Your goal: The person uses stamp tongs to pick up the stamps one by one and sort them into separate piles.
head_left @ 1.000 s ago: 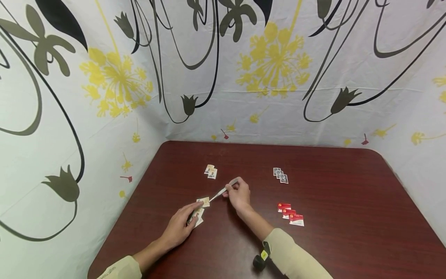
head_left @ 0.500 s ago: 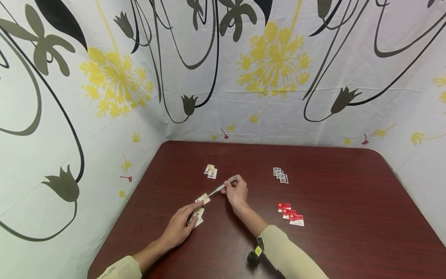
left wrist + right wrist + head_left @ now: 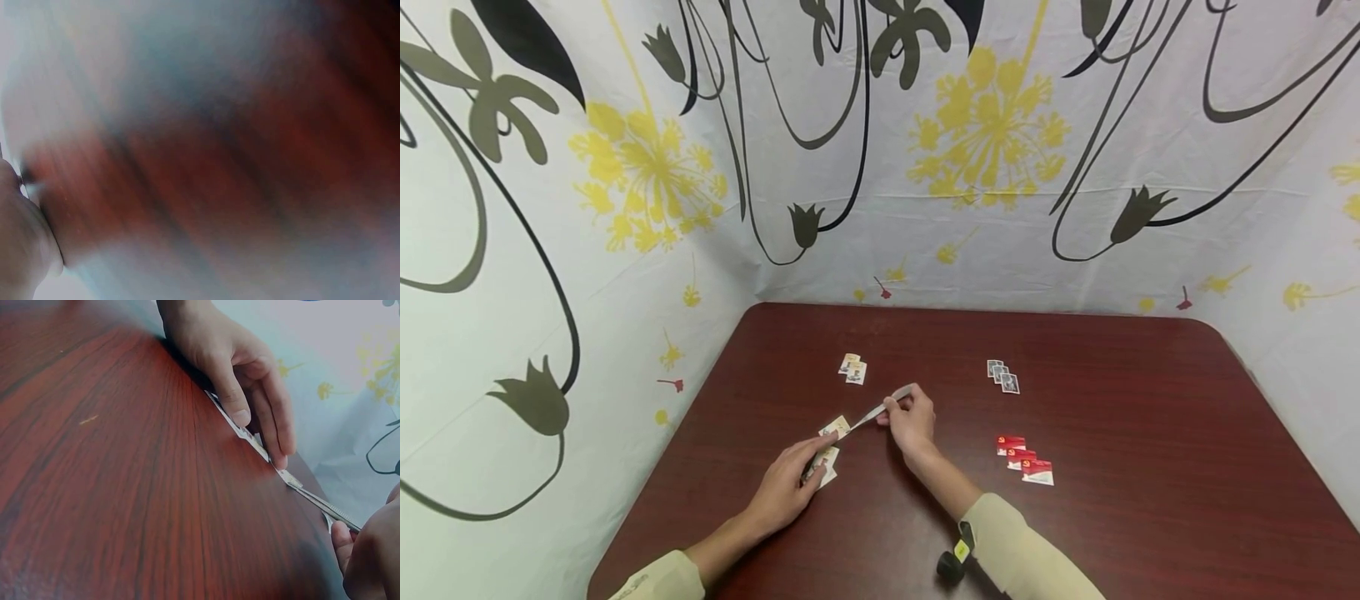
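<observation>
My right hand [image 3: 913, 425] pinches a pair of silver tweezers [image 3: 880, 410], their tip at the right edge of a small cream stamp [image 3: 835, 427]. On that stamp's near edge rest the fingertips of my left hand [image 3: 784, 487], its fingers extended. More cream stamps [image 3: 828, 459] lie overlapped by the left thumb, partly hidden under the hand. The right wrist view has the left hand [image 3: 219, 350] low over the stamps and the tweezers [image 3: 322, 503] slanting in. The left wrist view is blurred, with only part of a hand [image 3: 25, 250] at its edge.
Overlapping cream stamps [image 3: 855, 372] lie farther back on the brown table [image 3: 1112, 400]. Grey stamps [image 3: 1002, 377] sit at the back right, and red-and-white ones [image 3: 1036, 472] nearer. A black device [image 3: 950, 569] hangs at the right cuff. Patterned cloth [image 3: 880, 167] stands behind the table.
The stamp at the tweezers has turned, its right side swinging away from me. The tweezers' tip went slightly away, then back. My left hand has stayed in place.
</observation>
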A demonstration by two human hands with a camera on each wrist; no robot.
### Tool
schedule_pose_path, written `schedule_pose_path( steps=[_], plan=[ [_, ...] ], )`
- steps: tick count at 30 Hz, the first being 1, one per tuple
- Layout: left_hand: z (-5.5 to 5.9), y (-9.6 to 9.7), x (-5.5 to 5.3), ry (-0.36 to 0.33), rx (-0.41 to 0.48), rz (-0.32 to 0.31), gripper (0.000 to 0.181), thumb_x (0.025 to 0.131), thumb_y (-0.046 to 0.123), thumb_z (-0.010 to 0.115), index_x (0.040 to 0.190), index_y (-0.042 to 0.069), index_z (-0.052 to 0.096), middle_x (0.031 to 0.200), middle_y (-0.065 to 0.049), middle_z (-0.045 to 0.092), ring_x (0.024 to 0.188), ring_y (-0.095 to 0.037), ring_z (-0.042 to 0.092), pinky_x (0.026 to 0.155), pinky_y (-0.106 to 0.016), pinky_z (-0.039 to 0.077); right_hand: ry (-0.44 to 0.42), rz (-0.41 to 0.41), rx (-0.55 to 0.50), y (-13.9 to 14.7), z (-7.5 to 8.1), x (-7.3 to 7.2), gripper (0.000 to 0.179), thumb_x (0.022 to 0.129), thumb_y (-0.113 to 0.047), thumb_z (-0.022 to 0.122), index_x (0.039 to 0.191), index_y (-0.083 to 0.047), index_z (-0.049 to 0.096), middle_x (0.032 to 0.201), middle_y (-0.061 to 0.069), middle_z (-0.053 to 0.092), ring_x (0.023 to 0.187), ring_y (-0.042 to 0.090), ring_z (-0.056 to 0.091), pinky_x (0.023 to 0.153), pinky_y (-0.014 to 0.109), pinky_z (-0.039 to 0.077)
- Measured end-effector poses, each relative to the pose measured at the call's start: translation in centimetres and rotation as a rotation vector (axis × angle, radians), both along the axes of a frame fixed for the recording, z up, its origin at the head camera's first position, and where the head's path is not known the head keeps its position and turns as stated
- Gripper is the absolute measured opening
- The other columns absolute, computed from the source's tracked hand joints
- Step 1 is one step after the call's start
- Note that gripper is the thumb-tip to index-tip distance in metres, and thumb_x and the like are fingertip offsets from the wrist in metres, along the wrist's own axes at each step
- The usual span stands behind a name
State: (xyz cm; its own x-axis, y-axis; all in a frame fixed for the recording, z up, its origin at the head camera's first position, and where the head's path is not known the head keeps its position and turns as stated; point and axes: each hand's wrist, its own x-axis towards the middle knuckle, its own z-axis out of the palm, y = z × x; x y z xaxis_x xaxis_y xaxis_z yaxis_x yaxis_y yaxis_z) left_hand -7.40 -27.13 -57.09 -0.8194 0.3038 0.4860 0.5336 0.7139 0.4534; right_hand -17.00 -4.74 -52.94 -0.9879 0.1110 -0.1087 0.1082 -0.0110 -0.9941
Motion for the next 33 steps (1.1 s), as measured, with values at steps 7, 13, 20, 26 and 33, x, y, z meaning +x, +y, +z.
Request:
schedule_pose_path(
  steps=[7, 13, 20, 26, 33],
  plan=[
    [-0.1, -0.1, 0.1, -0.036, 0.006, 0.008, 0.054, 0.095, 0.004, 0.077, 0.147, 0.011, 0.064, 0.144, -0.003, 0.066, 0.131, -0.029, 0.063, 0.105, -0.054, 0.050, 0.025, -0.039, -0.010, -0.5, 0.1, -0.2, 0.010, 0.098, 0.006, 0.069, 0.095, 0.001, 0.062, 0.087, 0.019, 0.075, 0.066, 0.029, 0.076, 0.067, 0.038, 0.065],
    [0.0, -0.1, 0.0, -0.036, 0.009, 0.003, 0.052, 0.096, 0.004, 0.076, 0.146, 0.011, 0.065, 0.143, -0.007, 0.067, 0.131, -0.030, 0.063, 0.105, -0.055, 0.050, 0.047, -0.062, -0.021, -1.4, 0.2, -0.7, 0.010, 0.097, 0.007, 0.070, 0.095, 0.002, 0.061, 0.087, 0.020, 0.076, 0.070, 0.037, 0.076, 0.065, 0.038, 0.064],
    [0.1, 0.0, 0.0, -0.053, 0.005, 0.004, 0.051, 0.097, 0.006, 0.075, 0.147, 0.013, 0.064, 0.144, -0.005, 0.066, 0.132, -0.030, 0.062, 0.106, -0.055, 0.049, 0.036, -0.060, -0.035, -2.0, 0.0, -0.8, 0.011, 0.098, 0.006, 0.070, 0.094, 0.000, 0.061, 0.086, 0.018, 0.076, 0.069, 0.034, 0.077, 0.065, 0.035, 0.064],
    [0.2, 0.0, 0.0, -0.044, 0.006, -0.001, 0.051, 0.097, 0.004, 0.075, 0.146, 0.011, 0.064, 0.144, -0.006, 0.066, 0.132, -0.032, 0.062, 0.106, -0.055, 0.049, 0.019, -0.050, -0.054, -1.8, -0.1, -0.3, 0.010, 0.099, 0.005, 0.069, 0.096, 0.000, 0.061, 0.088, 0.018, 0.076, 0.067, 0.027, 0.076, 0.066, 0.034, 0.064],
    [0.2, 0.0, 0.0, -0.042, 0.017, -0.007, 0.051, 0.097, 0.003, 0.075, 0.146, 0.010, 0.064, 0.143, -0.008, 0.067, 0.131, -0.033, 0.063, 0.106, -0.055, 0.048, 0.017, -0.052, -0.052, -1.7, 0.0, 0.1, 0.009, 0.099, 0.006, 0.068, 0.096, 0.002, 0.061, 0.087, 0.018, 0.076, 0.069, 0.031, 0.077, 0.068, 0.038, 0.065]
  ],
)
